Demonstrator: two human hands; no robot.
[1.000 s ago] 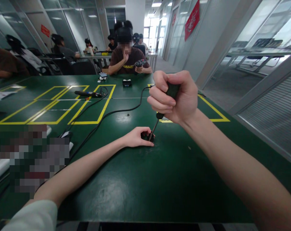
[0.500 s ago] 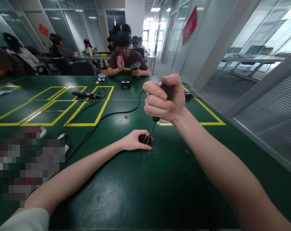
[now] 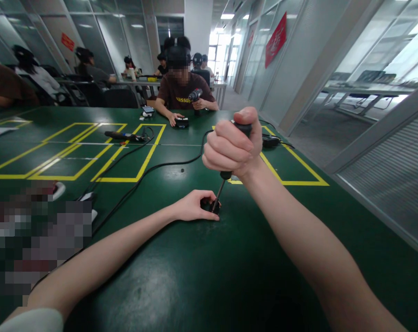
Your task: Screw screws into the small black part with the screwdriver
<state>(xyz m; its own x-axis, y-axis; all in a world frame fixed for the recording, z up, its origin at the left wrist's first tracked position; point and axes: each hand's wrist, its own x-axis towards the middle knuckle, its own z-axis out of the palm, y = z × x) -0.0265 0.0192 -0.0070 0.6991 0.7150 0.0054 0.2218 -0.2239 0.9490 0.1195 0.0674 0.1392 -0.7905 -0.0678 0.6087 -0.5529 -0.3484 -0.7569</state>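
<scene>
My right hand point(image 3: 231, 143) is wrapped round the dark handle of a screwdriver point(image 3: 220, 193), thumb on top. Its thin metal shaft slants down and left to a small black part point(image 3: 214, 207) on the table. Thumb and fingers of my left hand point(image 3: 197, 205) curve round that part and hold it down on the green surface. The part's kind cannot be made out, and the fingers cover much of it. The screwdriver's tip meets the part, though the exact contact is too small to see.
A black cable point(image 3: 160, 164) snakes across the green table point(image 3: 153, 276), past yellow tape outlines. A dark long tool point(image 3: 122, 136) lies at the back left. Across the table a person point(image 3: 186, 87) holds a power drill point(image 3: 195, 95) and touches a black box point(image 3: 182, 122).
My right fist has turned slightly round the handle, the screwdriver still on the black part. The person opposite has lowered one hand from the face to the black box. The view has shifted slightly.
</scene>
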